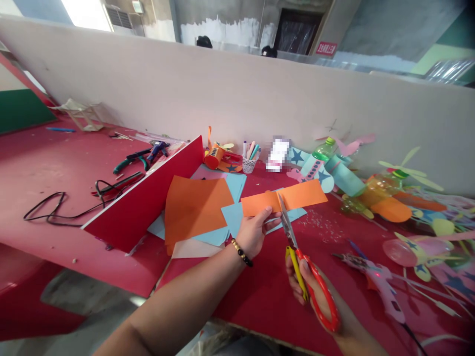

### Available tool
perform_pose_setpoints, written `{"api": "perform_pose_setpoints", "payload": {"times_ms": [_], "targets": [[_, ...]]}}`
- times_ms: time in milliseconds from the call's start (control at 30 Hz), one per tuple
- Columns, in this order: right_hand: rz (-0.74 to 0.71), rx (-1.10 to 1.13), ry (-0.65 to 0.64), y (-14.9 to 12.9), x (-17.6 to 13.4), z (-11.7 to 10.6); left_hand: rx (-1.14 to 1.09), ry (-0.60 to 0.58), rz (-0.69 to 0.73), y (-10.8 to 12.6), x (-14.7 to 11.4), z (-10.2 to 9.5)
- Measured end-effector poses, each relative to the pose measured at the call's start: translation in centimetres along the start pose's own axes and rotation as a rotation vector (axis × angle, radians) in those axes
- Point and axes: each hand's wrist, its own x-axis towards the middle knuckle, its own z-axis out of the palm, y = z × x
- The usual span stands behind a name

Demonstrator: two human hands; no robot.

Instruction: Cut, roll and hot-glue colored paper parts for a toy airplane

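My left hand (256, 230) pinches the lower edge of an orange paper strip (304, 194), thumb on top and fingers beneath. The strip is held above the red table. In my right hand (302, 277) is a pair of scissors (291, 232) with one red and one yellow handle. The blades point away from me and meet the strip near its middle, where a cut line shows. Left of the strip lie sheets of orange paper (196, 205), with light blue paper (233, 217) partly under them and under the strip.
A red divider board (148, 198) stands at the left, with pliers (133, 158) and a black cable (55, 212) beyond it. A pen cup (249, 164) stands at the back. Bottle-and-paper crafts (382, 188) crowd the right, near a glue gun (378, 282) with a lit red light.
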Motion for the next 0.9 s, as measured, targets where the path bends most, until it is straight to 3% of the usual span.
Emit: {"api": "perform_pose_setpoints", "payload": {"times_ms": [900], "targets": [[-0.067, -0.026, -0.032, 0.96, 0.13, 0.01, 0.002, -0.045, -0.014, -0.09, 0.00, -0.20]]}}
